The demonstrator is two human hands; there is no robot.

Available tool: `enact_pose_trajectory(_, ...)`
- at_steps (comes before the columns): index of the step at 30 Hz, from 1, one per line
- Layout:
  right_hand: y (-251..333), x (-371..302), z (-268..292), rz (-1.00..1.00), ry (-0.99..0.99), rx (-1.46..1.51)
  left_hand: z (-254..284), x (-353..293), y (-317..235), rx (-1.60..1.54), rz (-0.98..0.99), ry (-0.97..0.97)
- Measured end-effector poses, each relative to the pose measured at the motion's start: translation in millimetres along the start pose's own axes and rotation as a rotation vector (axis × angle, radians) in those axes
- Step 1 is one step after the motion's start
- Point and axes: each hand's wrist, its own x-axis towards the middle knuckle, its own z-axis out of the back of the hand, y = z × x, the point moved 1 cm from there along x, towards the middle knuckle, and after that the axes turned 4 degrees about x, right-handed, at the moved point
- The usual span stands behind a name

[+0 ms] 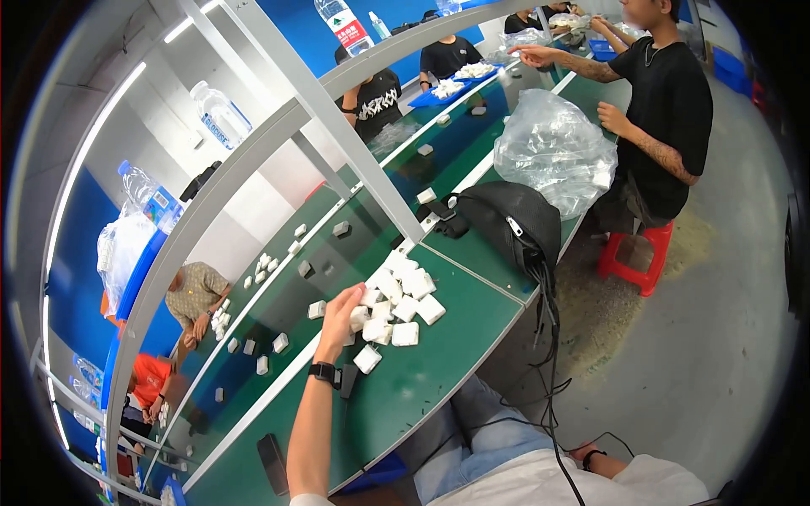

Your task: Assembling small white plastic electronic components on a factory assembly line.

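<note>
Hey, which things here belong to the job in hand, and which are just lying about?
Seemingly part of the job:
small white square-faced blocks, piled at the left hand
glossy dark-green belt bearing more blocks

Seemingly just lying about:
flat black rectangular phone
black fabric zip bag
clear plastic bottles overhead

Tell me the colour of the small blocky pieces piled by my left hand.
White; the small blocky pieces show best in the head view.
</note>
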Motion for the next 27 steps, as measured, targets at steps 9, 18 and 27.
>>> enact_pose_trajectory(9, 66.2, -30.7, 22.1, -0.042, 0.088, 0.091, -3.9, -16.7, -17.5, 0.323, -0.063, -0.178)
enact_pose_trajectory(18, 39.2, 10.3, -16.4, -0.081, 0.191, 0.088, -20.4, -83.2, -20.9, 0.072, 0.135, -0.143)
enact_pose_trajectory(27, 73.0, -13.7, 10.8, -0.111, 0.186, 0.085, -15.6, -159.3, -234.8, 0.386, -0.310, 0.637)
